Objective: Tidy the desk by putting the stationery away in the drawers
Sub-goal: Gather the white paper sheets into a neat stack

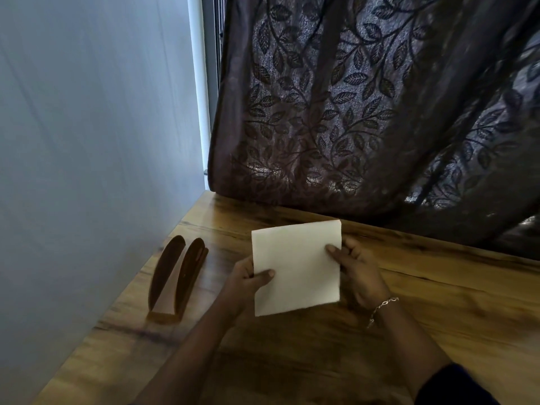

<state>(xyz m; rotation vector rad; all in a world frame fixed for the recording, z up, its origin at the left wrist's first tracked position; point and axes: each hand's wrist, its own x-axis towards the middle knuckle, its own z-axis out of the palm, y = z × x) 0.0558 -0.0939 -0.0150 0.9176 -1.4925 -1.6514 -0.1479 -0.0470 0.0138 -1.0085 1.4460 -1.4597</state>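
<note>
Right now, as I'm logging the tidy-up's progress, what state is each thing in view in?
white paper: held over the desk by both hands, not yet put away.
left hand: grips the paper's left edge, thumb on top.
right hand: grips the paper's right edge, thumb on top.
wooden rack: upright on the desk beside the wall, untouched.
curtain: drawn, hem reaching the desk's back edge.
</note>
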